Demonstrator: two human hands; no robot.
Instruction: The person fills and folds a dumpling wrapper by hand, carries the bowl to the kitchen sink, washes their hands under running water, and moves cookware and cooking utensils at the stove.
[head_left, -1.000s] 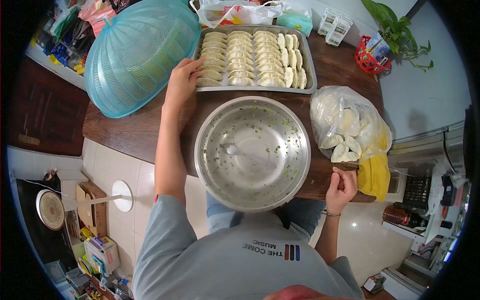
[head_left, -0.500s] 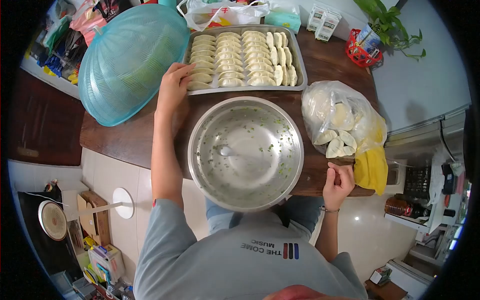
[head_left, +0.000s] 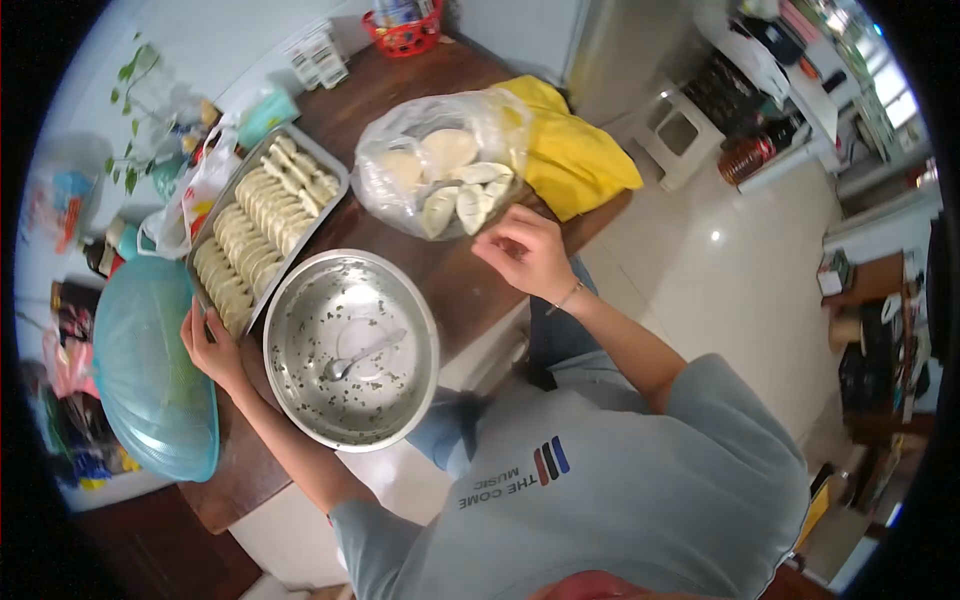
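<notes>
My left hand is at the near-left end of a grey metal tray, its thumb and fingers about the rim. Rows of pale folded dumplings fill the tray. My right hand is closed in a loose curl at the table edge, with nothing visible in it. Just beyond it, several dumplings lie on a clear plastic bag that holds round dough wrappers. Between my arms stands a large steel bowl with green bits on its wall and a spoon inside.
A blue mesh food cover leans at the left of the wooden table. Yellow cloth lies beside the bag. At the back are a red basket and white boxes. A white stool stands beyond the table.
My view has turned to the right, so the table appears rotated. My left hand stays by the tray's end, and the closed right hand stays beside the bagged dumplings.
</notes>
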